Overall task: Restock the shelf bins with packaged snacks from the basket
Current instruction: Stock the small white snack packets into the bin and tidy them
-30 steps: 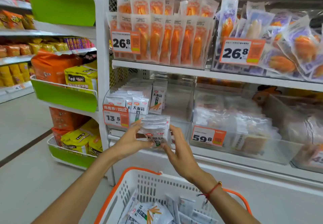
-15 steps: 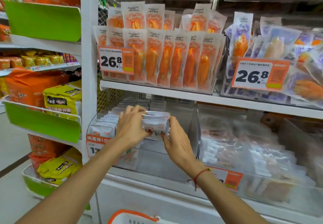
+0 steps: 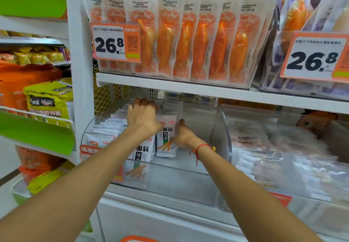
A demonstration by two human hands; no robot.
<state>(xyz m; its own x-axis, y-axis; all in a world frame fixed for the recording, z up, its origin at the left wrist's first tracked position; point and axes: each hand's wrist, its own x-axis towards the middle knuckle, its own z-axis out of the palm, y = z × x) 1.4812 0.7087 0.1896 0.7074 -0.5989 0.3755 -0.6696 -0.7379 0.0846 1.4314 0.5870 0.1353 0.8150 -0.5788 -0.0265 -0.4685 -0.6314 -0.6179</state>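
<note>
Two hands work inside the clear shelf bin (image 3: 224, 128): the left hand (image 3: 142, 117) curls over the top of a standing stack of white 面筋 辣条 packets (image 3: 167, 134), the right hand (image 3: 184, 135) presses its right side. Packets stand upright, left of the bin's middle. Price tag (image 3: 115, 42) above reads 26.8.

Bare bin floor (image 3: 181, 168) lies right of the packets (image 3: 167, 136); shelf board (image 3: 188, 89) caps overhead.
</note>
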